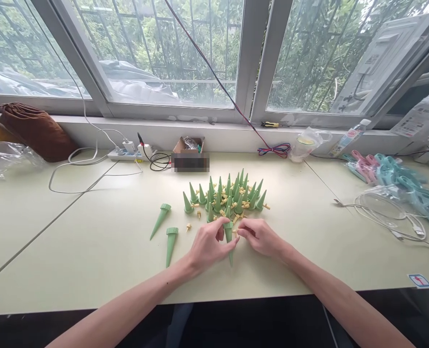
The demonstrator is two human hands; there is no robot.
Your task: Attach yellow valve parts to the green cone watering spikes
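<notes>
Two bare forearms enter from the near edge, cut off at the elbows, and meet at mid-bench. The pale bench (91, 251) spans the whole view; its near edge drops into shadow and its left and right ends lie outside the frame.

On the far half of the bench, just beyond the hands, stands a cluster of green cones (229, 195), points up, with small yellow parts among them. The number of cones and the shape of the yellow parts cannot be made out.

The left hand (209, 244) is closed, thumb and fingers gripping the held cone (229, 231) near its wide end. The cone hangs point-down towards the near side. Its middle is hidden behind the left thumb, and only the collar and the tip show.

The right hand (259, 237) lies just right of the cone, its fingertips pinched on a yellow fitting (235, 234) at the cone's collar. Only a sliver of this piece shows, so whether it is seated in the collar cannot be told.

To the left of the hands, two loose cones (170, 245) lie flat on the bench, apart from the cluster. A stray yellow piece (188, 226) lies between them and the cluster.

At the far edge, a small box (190, 162) is partly blurred out.
</notes>
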